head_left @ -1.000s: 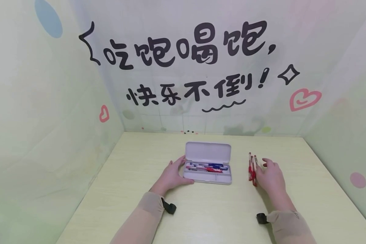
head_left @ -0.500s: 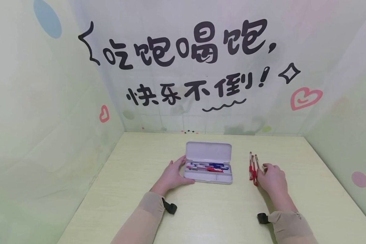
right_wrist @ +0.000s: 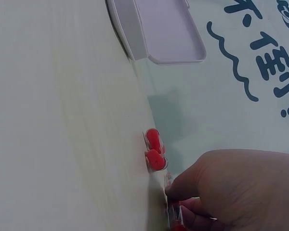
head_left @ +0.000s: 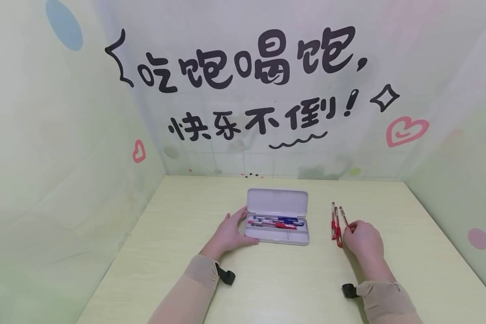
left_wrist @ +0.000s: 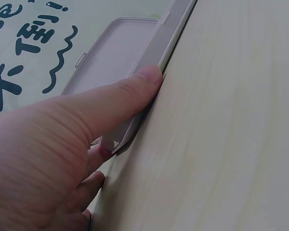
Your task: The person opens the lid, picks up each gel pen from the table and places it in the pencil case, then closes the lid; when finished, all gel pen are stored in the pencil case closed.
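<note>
A pale lilac pencil case [head_left: 265, 235] lies with its lid [head_left: 277, 201] raised. Inside its back compartment are blue pens [head_left: 296, 220] and a red pen [head_left: 286, 226]. My left hand [head_left: 228, 234] grips the case's left end, thumb along the front edge and fingers round the far side. To the right of the case, my right hand [head_left: 364, 240] pinches a red pen [head_left: 344, 217] between thumb and fingers; its lower part is hidden in the head view, while its clear and red end [right_wrist: 174, 216] shows in the right wrist view. Two more red pens [head_left: 334, 225] lie just left of that hand.
The light wooden tabletop [head_left: 283, 283] spreads around the case and pens. A patterned back wall [head_left: 235, 157] with large black lettering rises behind it, and side walls stand left and right. Each wrist wears a black strap-like piece [head_left: 227, 275].
My right hand has closed its fingers on the rightmost red pen and drawn it slightly right, its lower end swinging away from the other two. The left hand and pencil case stay put.
</note>
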Demonstrator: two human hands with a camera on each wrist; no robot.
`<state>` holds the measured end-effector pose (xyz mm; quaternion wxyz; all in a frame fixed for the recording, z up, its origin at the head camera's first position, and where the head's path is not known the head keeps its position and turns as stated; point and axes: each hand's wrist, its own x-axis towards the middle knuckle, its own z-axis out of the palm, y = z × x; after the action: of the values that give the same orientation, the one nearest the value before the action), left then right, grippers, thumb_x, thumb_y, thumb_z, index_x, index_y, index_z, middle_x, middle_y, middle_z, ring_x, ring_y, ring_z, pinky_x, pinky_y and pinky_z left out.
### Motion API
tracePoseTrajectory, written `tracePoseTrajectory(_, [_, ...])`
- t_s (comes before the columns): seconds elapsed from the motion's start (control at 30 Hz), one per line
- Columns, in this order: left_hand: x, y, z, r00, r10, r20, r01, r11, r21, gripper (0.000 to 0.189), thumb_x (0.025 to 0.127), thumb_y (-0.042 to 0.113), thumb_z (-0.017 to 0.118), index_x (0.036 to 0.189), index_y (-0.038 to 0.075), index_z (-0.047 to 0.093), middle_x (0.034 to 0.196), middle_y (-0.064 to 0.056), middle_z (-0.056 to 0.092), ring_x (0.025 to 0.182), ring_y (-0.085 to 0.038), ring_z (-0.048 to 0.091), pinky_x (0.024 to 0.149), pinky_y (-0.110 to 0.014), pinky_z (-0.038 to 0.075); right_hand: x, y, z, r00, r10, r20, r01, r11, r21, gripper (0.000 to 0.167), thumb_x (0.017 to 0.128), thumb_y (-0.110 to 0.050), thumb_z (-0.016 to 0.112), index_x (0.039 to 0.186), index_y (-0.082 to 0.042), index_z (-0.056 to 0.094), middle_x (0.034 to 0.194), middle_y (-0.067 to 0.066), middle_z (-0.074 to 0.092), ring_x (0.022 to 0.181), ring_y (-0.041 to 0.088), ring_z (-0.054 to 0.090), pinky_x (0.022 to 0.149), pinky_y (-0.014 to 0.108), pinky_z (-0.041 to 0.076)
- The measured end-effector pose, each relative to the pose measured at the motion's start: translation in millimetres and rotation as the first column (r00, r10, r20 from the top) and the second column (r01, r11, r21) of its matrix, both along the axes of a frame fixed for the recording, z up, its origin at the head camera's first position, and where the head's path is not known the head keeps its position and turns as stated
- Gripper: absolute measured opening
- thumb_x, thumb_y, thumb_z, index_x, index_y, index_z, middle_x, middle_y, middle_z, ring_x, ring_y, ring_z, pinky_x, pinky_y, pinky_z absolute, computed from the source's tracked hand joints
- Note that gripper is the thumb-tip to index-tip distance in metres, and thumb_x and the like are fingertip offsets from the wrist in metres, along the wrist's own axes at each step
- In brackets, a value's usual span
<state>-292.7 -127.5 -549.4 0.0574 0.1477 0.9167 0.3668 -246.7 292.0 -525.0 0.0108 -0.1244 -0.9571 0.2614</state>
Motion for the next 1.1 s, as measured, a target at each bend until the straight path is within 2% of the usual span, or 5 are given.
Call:
tracePoseTrajectory(0.2, [1.4,-0.3,0.7,1.000,-0.001,-0.002,0.001,1.000,0.010,0.126,0.072,0.051,0.102,0.174,0.020,0.034,0.171,0.000,0.053,0.168,-0.041,0.033,0.144,-0.061,0.010,-0.5,-4,1.9,0.999,-0.019,-0.046,0.019,1.000,0.010,0.041,0.104,-0.018,0.053,0.128,0.012,0.067,0.118,0.035,0.068,0.096,0.046,0.069,0.074,0.053,0.060])
tracePoseTrajectory(0.43, [1.4,-0.4,1.7,1.000,-0.002,-0.002,0.002,1.000,0.011,0.126,0.073,0.051,0.102,0.174,0.019,0.034,0.170,0.000,0.054,0.168,-0.039,0.035,0.144,-0.060,0.010,-4.6,-20,9.2,0.988,-0.006,-0.155,0.011,1.000,0.028,0.039,0.108,-0.020,0.052,0.130,0.008,0.067,0.122,0.033,0.062,0.103,0.047,0.065,0.079,0.057,0.057])
tracePoseTrajectory(0.77, [1.2,0.1,0.8,1.000,0.006,0.017,-0.006,1.000,0.010,0.128,0.071,0.051,0.102,0.174,0.021,0.033,0.171,0.001,0.053,0.169,-0.042,0.031,0.144,-0.061,0.010,-12.8,-55,15.9,0.928,0.150,-0.341,-0.134,0.989,0.069,0.024,0.107,-0.012,0.062,0.123,0.003,0.072,0.119,0.028,0.067,0.108,0.050,0.063,0.087,0.064,0.054])
tracePoseTrajectory(0.93, [0.2,0.1,0.7,1.000,0.011,0.020,-0.011,1.000,0.003,0.128,0.071,0.051,0.102,0.175,0.022,0.032,0.172,0.002,0.052,0.169,-0.042,0.031,0.144,-0.059,0.009,-21.0,-75,17.3,0.909,0.229,-0.348,-0.204,0.973,0.109,0.021,0.105,-0.009,0.066,0.122,0.001,0.074,0.118,0.026,0.070,0.108,0.047,0.064,0.092,0.064,0.055])
tracePoseTrajectory(1.1, [-1.3,0.2,-1.3,1.000,0.008,0.010,-0.008,1.000,0.005,0.127,0.072,0.050,0.102,0.174,0.021,0.033,0.171,0.001,0.054,0.168,-0.037,0.035,0.144,-0.058,0.008,-27.5,-96,16.3,0.909,0.291,-0.298,-0.255,0.954,0.155,0.024,0.106,-0.013,0.066,0.126,-0.003,0.075,0.127,0.025,0.071,0.117,0.047,0.064,0.103,0.068,0.053])
